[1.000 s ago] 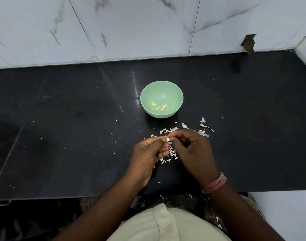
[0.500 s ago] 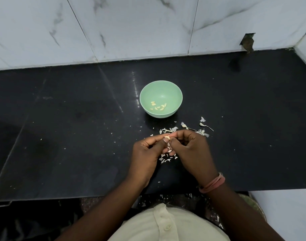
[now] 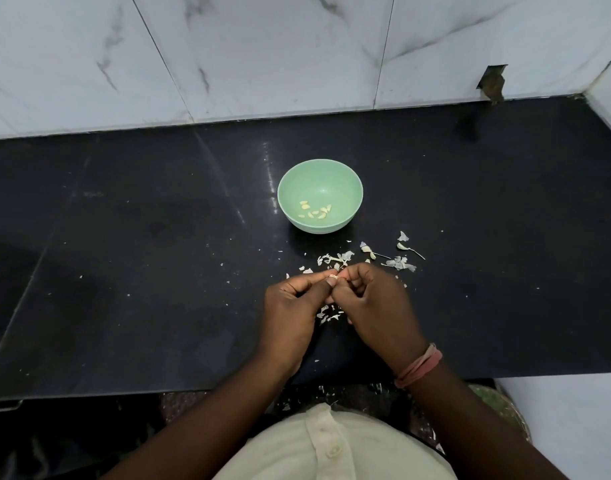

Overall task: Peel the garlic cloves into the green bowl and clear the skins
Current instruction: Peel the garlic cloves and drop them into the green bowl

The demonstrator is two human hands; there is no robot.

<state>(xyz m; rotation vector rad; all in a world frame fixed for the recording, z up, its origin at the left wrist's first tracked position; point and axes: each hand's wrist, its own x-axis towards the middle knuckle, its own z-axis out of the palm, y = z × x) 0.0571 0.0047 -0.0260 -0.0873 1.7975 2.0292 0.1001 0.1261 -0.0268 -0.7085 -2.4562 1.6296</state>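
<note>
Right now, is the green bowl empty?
No, the green bowl already holds several peeled cloves lying on its bottom.

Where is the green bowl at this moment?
In the head view, the green bowl stands on the black counter near frame centre, just beyond both hands, with peeled cloves inside and garlic skins scattered to its near right.

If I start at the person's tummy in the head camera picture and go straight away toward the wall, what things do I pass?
Cream shirt → counter edge → the two hands (left hand, right hand) pinching a garlic clove → scattered garlic skins → green bowl holding peeled cloves → bare black counter → white marble wall.
</note>
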